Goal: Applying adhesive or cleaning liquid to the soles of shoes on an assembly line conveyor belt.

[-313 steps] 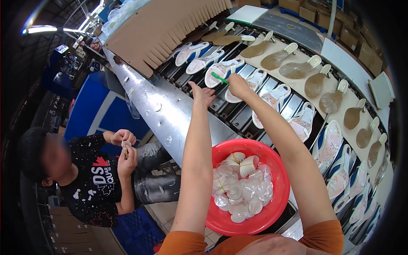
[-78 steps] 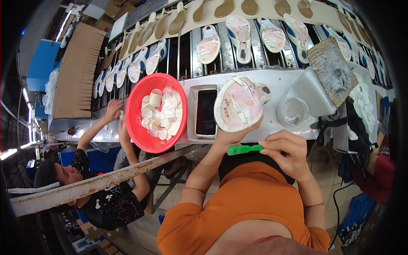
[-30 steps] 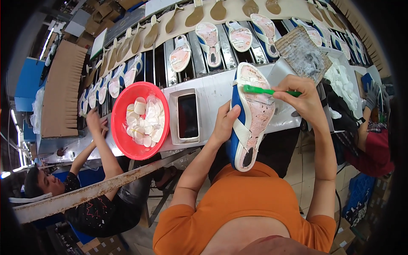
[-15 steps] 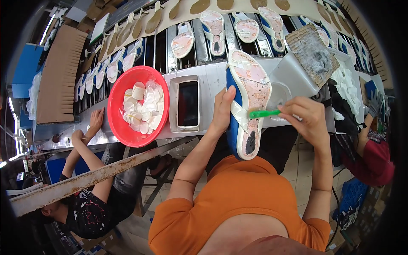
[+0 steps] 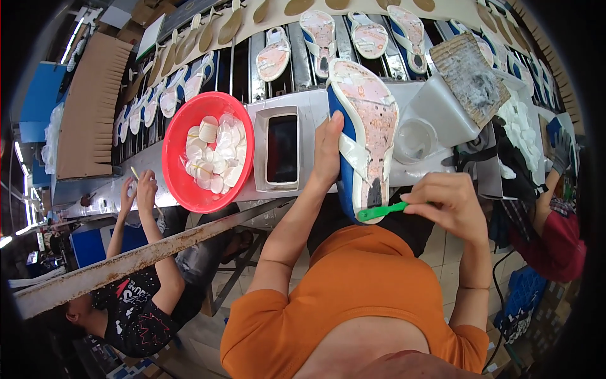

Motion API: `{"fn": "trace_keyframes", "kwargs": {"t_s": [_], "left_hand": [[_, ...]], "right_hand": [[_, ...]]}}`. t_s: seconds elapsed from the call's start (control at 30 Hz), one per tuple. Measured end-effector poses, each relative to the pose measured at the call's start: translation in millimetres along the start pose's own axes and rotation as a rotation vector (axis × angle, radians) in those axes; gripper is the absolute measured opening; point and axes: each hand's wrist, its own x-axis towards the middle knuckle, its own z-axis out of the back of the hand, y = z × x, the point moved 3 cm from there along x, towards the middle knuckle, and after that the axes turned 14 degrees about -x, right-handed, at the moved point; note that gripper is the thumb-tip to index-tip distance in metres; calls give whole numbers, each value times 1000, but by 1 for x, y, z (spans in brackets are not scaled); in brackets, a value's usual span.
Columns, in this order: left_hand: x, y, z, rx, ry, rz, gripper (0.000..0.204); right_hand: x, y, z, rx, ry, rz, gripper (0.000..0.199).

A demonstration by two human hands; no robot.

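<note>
My left hand (image 5: 327, 150) grips a sandal last (image 5: 368, 120) along its left side. It is blue at the edge, with a white rim, white straps and a pale pink underside that faces up. Between the fingers of my right hand (image 5: 447, 205) is a green toothbrush (image 5: 385, 211). Its head rests on the near, heel end of the sandal, just below a dark patch. To the right of the sandal stands a small clear bowl (image 5: 416, 140), beside a translucent container (image 5: 438, 107) with a stained corrugated board (image 5: 470, 79) leaning over it.
A red bowl (image 5: 169, 151) of white round pieces and a tray of dark liquid (image 5: 259, 151) stand left. Sandals (image 5: 273, 55) line the roller conveyor beyond. A rusty metal bar (image 5: 158, 256) crosses at lower left. Co-workers sit at left and far right.
The toothbrush has moved from the sandal's strap area down to its heel end. My left hand has shifted the sandal slightly away and left. The co-worker at left has raised both hands.
</note>
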Motion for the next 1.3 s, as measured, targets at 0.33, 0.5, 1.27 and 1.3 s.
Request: {"fn": "trace_keyframes", "kwargs": {"t_s": [0.33,0.5,1.27,1.3], "left_hand": [[13,-16,-13,78,35,3,58],[24,-11,-24,-91,61,77,62],[13,-49,-21,-87,0,-326,73],[14,-45,-20,-128,0,-311,75]], "right_hand": [[15,22,6,-189,-88,138,12],[21,7,10,-227,-191,86,11],[24,7,23,73,-110,-9,10],[30,4,22,0,-177,10,10]]}}
